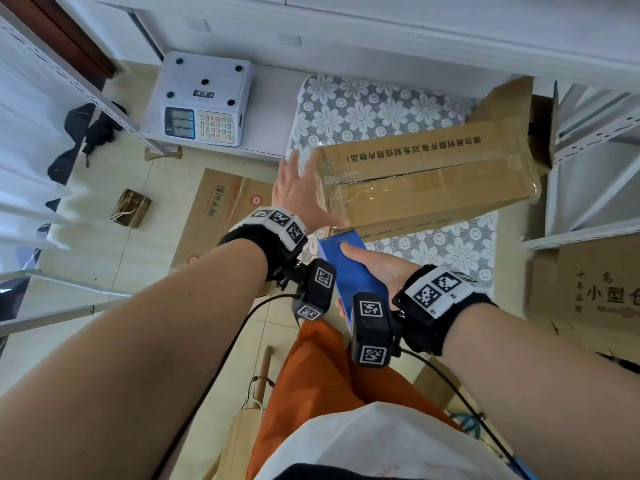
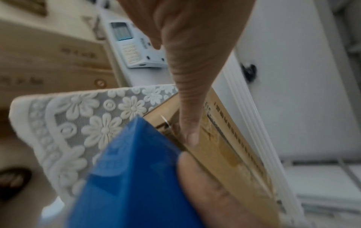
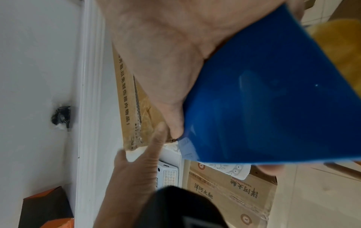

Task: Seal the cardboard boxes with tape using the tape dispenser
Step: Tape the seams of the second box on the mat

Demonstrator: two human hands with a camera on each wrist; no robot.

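A long cardboard box (image 1: 426,178) lies on a lace-covered table, with glossy clear tape along its top seam. My left hand (image 1: 298,192) is open, with straight fingers spread against the box's left end. In the left wrist view one fingertip (image 2: 190,137) presses on the taped end of the box (image 2: 224,146). My right hand (image 1: 374,268) grips the blue tape dispenser (image 1: 349,271), whose front edge sits at the box's near left corner. The dispenser (image 3: 273,100) fills the right wrist view under my palm (image 3: 166,54). Its tape roll and blade are hidden.
A white electronic scale (image 1: 201,98) stands on a low white surface at the back left. Flattened printed cartons (image 1: 221,209) lie on the tiled floor to the left. Another carton (image 1: 588,289) and metal shelving (image 1: 588,140) stand to the right. The floral lace cloth (image 1: 374,109) covers the table.
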